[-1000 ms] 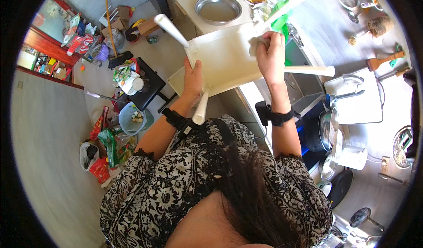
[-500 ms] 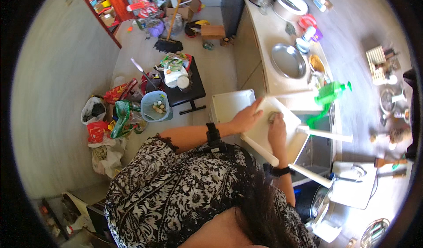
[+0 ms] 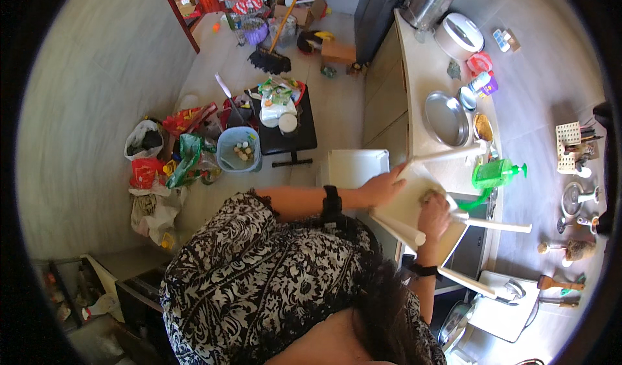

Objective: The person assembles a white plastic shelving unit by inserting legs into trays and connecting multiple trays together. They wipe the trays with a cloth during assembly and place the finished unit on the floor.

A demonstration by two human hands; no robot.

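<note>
Held upside down and tilted over the sink [image 3: 470,258] is a white plastic stool [image 3: 405,212], its several legs sticking out. My left hand [image 3: 383,188] grips the stool's edge beside one leg, thumb over the rim. Inside the upturned seat, my right hand [image 3: 435,216] presses a small greyish scouring pad [image 3: 427,198] against the plastic; most of the pad is under the fingers. A green pump bottle [image 3: 494,173] is just beyond the stool on the counter side.
A white bin [image 3: 357,165] stands left of the stool. The counter holds a steel basin [image 3: 447,118] and a white cooker [image 3: 459,35]. Behind on the left are a black bench [image 3: 304,128] with packets, a blue bucket [image 3: 240,150] and bags. A white cutting board [image 3: 502,313] lies at right.
The view has shifted, moving the surroundings in the picture. My right hand with the scouring pad has shifted slightly across the stool's underside; my left hand keeps its hold on the edge.
</note>
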